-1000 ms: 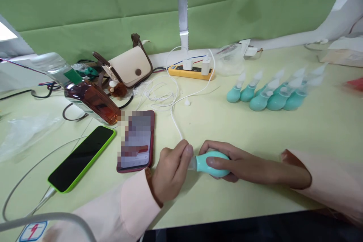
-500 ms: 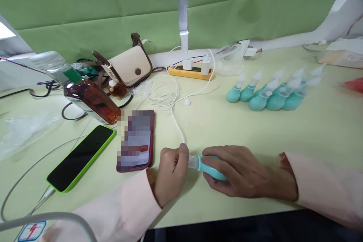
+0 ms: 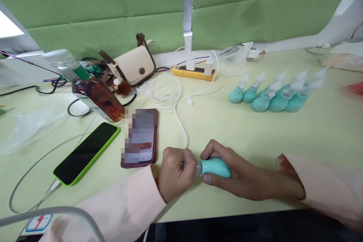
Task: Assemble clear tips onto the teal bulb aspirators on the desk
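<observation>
Above the table's front edge, my left hand [image 3: 178, 172] is closed like a fist around the clear tip of a teal bulb syringe [image 3: 216, 167]; most of that tip is hidden inside it. My right hand [image 3: 241, 176] grips the bulb from the right, thumb on the near side and fingers on the far side. The syringe lies nearly level between both hands. A white cable [image 3: 181, 128] runs down to my left hand and disappears behind it. Several more teal bulb syringes [image 3: 261, 103] with cloudy clear tips stand grouped at the back right.
Left of my hands lie a red-cased phone [image 3: 155, 140] and a green-cased phone [image 3: 87, 153]. Beyond them are a tilted bottle of amber liquid [image 3: 99, 96] and a cream handbag [image 3: 133, 66]. A yellow power strip [image 3: 181, 72] with chargers sits at the back, near a clear plastic bag [image 3: 234, 62].
My right hand's fingers have shifted from lying over the bulb to holding it at its sides, so more teal shows. My left hand stays closed on the tip. The view has moved slightly.
</observation>
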### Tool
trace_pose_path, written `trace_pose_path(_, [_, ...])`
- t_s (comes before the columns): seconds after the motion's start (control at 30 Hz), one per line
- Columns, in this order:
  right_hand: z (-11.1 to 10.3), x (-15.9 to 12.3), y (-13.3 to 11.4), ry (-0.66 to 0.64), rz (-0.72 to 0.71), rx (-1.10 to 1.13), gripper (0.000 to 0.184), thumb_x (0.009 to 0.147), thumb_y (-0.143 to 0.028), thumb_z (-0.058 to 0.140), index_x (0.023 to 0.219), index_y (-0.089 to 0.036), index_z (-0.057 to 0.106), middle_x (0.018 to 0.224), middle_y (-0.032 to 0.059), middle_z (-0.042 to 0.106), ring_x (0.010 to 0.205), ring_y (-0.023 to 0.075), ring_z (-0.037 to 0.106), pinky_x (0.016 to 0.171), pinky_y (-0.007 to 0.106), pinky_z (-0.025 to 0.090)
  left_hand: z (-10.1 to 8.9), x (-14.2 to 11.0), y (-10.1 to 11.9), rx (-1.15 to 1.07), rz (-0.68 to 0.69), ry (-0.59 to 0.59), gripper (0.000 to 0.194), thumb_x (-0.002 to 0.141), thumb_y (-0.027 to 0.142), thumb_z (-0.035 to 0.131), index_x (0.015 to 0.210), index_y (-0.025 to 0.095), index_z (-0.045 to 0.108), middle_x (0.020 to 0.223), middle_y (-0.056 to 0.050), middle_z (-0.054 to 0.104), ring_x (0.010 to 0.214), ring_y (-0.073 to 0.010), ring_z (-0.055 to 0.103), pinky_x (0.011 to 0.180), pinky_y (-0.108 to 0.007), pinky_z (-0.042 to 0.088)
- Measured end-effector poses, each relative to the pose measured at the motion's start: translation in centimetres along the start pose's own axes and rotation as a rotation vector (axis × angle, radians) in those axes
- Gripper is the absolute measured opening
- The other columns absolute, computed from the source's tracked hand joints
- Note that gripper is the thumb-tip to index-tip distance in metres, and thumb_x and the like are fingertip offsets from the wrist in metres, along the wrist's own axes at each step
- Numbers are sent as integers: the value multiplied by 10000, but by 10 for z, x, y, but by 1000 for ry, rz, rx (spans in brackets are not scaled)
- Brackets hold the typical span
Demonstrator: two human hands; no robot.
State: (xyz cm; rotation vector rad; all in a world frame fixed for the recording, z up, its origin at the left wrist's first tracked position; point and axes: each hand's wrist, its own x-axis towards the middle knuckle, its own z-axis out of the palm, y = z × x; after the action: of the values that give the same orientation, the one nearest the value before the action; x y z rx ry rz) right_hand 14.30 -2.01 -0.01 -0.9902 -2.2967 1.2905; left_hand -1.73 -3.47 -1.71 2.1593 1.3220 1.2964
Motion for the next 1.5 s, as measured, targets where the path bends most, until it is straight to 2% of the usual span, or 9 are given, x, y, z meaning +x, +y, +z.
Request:
trace_pose_path(0.27, [-1,14,8,-481,432,970,274,788,-465,408,772,-208,312,596,-58,425,339,-5,228,316,122,146,-5,4,0,-6,121,-87,304,713,130,308,459,192,154,408,63,167,340,-59,189,369,-239,157])
trace_pose_path(0.4, [-3,15,8,-558,442,1038,294,815,-473,310,770,-184,345,607,-43,432,311,-17,192,301,132,128,-2,3,-2,-3,100,-105,300,711,146,306,452,192,161,403,61,174,339,-60,189,373,-242,159])
trace_pose_path(0.5, [-7,11,5,-301,257,636,309,740,-468,452,841,-192,355,670,-24,465,364,18,321,322,155,225,1,2,-2,20,-30,-58,343,769,131,263,450,191,151,399,64,151,333,-54,184,371,-234,165])
trace_pose_path(0.67, [-7,4,11,275,-429,-568,376,688,-307,577,984,-188,379,812,41,551,667,147,525,507,237,369,5,3,-3,-44,-355,-34,384,805,211,245,438,191,132,406,61,124,365,-61,159,377,-237,156])
trace_pose_path(0.83, [5,2,19,355,-576,-964,254,806,-295,428,991,-123,401,697,50,574,588,156,550,435,241,339,6,0,-1,-61,-337,-49,379,804,220,246,438,191,152,402,60,145,364,-62,171,385,-242,166])
trace_pose_path(1.07, [18,-4,11,256,-228,-353,226,800,-293,450,996,-214,371,834,6,552,681,109,523,596,222,413,-2,1,8,-81,-283,-44,369,793,196,237,425,204,205,375,61,179,328,-73,222,369,-242,188])
trace_pose_path(1.27, [27,3,-2,197,159,295,224,741,-392,510,795,-196,417,600,-49,436,512,59,384,457,167,340,1,-2,5,-148,-279,14,360,796,211,272,444,205,197,391,68,176,347,-74,206,370,-236,186])
trace_pose_path(1.37, [23,8,-5,19,312,577,283,724,-444,508,791,-199,386,439,-103,305,366,32,254,346,155,231,2,-3,3,-171,-286,13,367,803,210,273,443,199,205,389,65,186,350,-73,219,376,-234,187])
trace_pose_path(1.5, [11,15,-5,-77,235,590,329,629,-356,635,786,-184,404,529,-82,385,426,28,319,375,146,264,-3,-1,2,-184,-275,-9,377,812,233,272,442,194,212,402,61,189,366,-74,223,398,-243,185])
